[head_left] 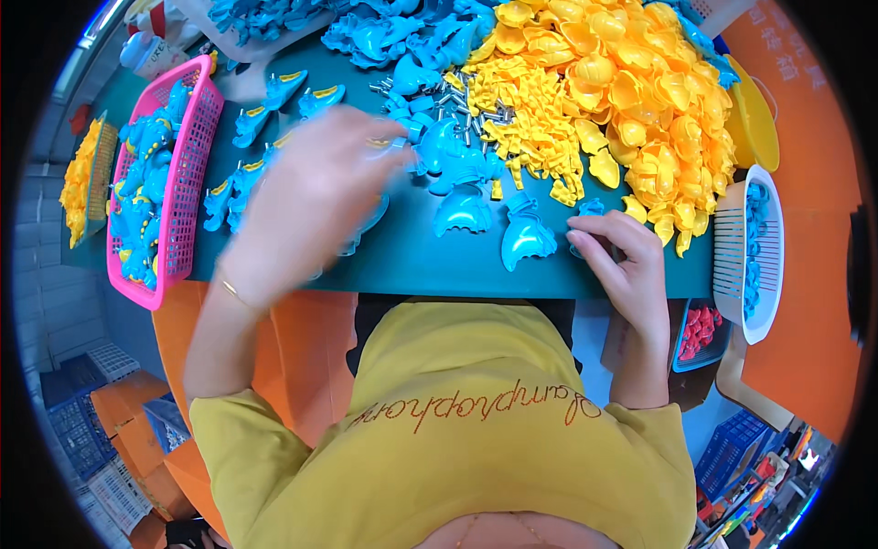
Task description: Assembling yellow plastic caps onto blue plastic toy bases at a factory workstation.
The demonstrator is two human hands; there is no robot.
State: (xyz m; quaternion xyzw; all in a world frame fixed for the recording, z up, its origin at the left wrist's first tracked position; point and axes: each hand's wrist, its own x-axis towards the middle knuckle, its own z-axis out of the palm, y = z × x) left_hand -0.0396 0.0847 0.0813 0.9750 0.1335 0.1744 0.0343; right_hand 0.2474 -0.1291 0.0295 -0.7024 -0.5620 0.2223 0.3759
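My left hand [320, 197] is smeared by motion above the left half of the green table, and its fingers cannot be made out. Under and beside it lie blue plastic parts with yellow strips [285, 89]. My right hand [626, 261] is near the table's front edge, thumb and forefinger pinched at a small blue plastic piece [591, 208], partly hidden by the fingers. Just left of it rests a blue curved shell part [528, 240], with another blue shell [463, 210] beyond. Small yellow plastic pieces [530, 119] and silvery metal pins [498, 114] are heaped farther back.
A pink basket [206, 128] of blue-and-yellow parts stands at the left, a smaller yellow basket [102, 174] beyond it. Yellow shells [631, 101] pile up at back right, blue parts [375, 37] at the back. A white basket [773, 256] sits at the right edge, above red pieces [700, 331].
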